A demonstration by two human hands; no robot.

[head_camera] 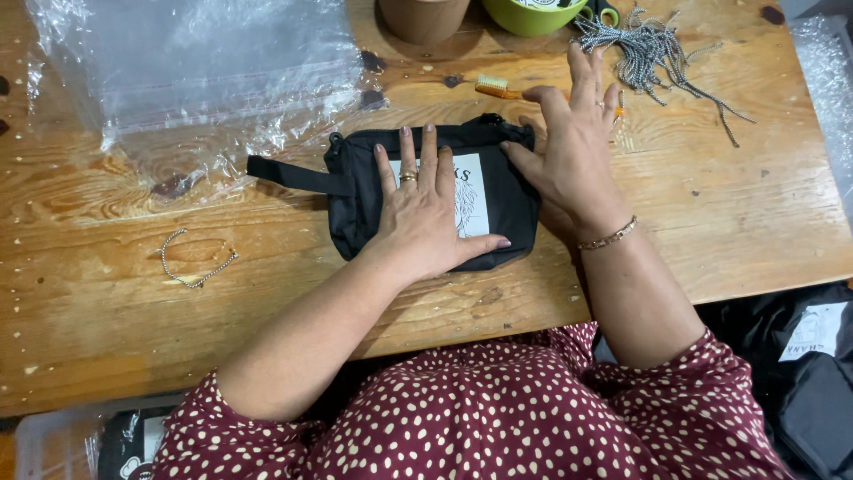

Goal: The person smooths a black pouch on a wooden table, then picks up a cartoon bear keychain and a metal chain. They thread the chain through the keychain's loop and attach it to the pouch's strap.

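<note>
A small black fabric pouch [355, 204] with a white printed patch and a black strap lies flat on the wooden table [107, 338]. My left hand [426, 209] rests palm down on top of it, fingers spread, a ring on one finger. My right hand [573, 147] sits at the pouch's right end, thumb against its upper right corner, fingers stretched out over the table; a bracelet circles that wrist.
A stack of clear plastic bags [195, 67] lies at the back left. A short metal chain [191, 262] sits to the left. A small brush [498, 87], a bundle of grey cords [657, 49], a brown cup [425, 16] and a green bowl [529, 16] line the far edge.
</note>
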